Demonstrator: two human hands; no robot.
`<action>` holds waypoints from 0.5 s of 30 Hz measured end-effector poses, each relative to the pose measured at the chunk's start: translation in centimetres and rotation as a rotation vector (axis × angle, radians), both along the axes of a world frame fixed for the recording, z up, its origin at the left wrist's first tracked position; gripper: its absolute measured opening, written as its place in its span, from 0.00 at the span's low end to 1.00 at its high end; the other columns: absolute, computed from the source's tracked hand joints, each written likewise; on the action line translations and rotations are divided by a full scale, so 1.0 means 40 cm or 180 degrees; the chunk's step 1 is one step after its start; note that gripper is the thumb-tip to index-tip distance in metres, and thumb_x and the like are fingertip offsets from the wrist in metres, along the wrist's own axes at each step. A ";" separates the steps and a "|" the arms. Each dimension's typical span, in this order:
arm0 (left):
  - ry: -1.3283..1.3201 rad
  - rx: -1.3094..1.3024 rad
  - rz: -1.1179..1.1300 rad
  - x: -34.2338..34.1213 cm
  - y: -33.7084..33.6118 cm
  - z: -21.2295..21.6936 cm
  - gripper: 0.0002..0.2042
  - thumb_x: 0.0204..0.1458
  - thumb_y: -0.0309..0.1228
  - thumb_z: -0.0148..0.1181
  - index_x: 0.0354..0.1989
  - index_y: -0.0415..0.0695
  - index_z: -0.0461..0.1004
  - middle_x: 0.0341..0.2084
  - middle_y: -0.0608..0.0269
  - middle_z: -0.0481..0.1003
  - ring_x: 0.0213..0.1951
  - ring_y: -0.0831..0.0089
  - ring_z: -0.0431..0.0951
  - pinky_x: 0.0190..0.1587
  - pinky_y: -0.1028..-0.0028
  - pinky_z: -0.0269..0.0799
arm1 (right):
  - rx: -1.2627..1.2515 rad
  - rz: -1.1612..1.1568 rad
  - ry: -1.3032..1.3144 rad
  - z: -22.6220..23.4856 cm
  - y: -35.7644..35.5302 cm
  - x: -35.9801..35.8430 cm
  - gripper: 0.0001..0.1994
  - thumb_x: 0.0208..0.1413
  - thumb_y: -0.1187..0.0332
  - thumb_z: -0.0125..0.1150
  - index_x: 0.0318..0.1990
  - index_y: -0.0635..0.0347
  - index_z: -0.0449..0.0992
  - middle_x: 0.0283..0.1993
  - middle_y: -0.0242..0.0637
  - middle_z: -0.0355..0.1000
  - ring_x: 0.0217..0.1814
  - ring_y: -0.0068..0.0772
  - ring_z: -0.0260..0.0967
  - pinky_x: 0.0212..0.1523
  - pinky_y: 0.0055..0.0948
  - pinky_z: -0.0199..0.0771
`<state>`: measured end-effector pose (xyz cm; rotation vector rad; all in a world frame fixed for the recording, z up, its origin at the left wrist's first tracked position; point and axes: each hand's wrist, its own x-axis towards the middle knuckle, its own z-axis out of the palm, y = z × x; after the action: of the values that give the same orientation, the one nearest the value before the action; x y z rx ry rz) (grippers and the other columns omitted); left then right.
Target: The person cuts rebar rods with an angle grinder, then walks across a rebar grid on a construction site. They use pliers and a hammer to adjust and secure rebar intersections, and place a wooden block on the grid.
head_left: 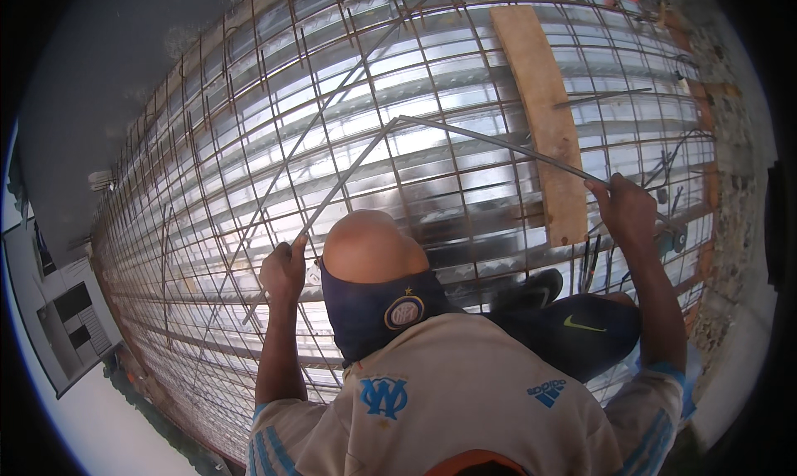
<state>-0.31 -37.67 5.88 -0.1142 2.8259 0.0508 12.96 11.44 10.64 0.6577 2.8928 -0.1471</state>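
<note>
A thin grey pipe (490,140) forms a wide V in front of me, its corner pointing away over the rebar mesh (448,102). My left hand (284,270) is closed around its left leg, beside my bare knee. Around the right leg, past the wooden plank, my right hand (624,210) is wrapped. Both ends of the pipe stick out beyond my fists. Whether the corner is one bent piece or two pieces meeting cannot be made out.
A wooden plank (544,119) lies across the mesh on the right. Shiny ribbed metal decking (490,185) shows beneath the bars. Another long thin rod (332,102) slants across on the left. Rough masonry (735,202) borders the right side. A dark shoe (540,289) rests near the plank.
</note>
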 end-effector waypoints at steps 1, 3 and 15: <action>-0.0015 0.0259 0.0199 -0.021 0.041 -0.023 0.29 0.50 0.57 0.41 0.18 0.39 0.69 0.16 0.45 0.70 0.24 0.47 0.71 0.28 0.58 0.63 | -0.0196 -0.0123 0.0032 -0.009 -0.025 -0.027 0.22 0.53 0.51 0.49 0.24 0.65 0.68 0.18 0.47 0.66 0.23 0.50 0.65 0.26 0.42 0.63; 0.0147 0.1227 0.0034 -0.100 0.144 -0.047 0.23 0.55 0.47 0.39 0.24 0.36 0.67 0.20 0.41 0.68 0.27 0.45 0.69 0.30 0.57 0.61 | -0.0553 -0.0436 0.0088 -0.018 -0.049 -0.089 0.21 0.55 0.52 0.47 0.27 0.65 0.68 0.19 0.48 0.67 0.24 0.51 0.66 0.27 0.42 0.63; -0.1831 0.5108 0.0183 -0.333 0.668 0.073 0.11 0.58 0.32 0.41 0.43 0.37 0.61 0.36 0.56 0.67 0.40 0.66 0.71 0.43 0.65 0.71 | -0.3609 -0.1073 0.1988 -0.079 -0.234 -0.391 0.13 0.56 0.61 0.47 0.34 0.63 0.72 0.22 0.30 0.65 0.21 0.19 0.60 0.22 0.21 0.61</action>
<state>-13.65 -10.93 8.80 0.1395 1.5214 1.7988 -2.69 2.07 7.46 0.8952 2.4467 -2.1108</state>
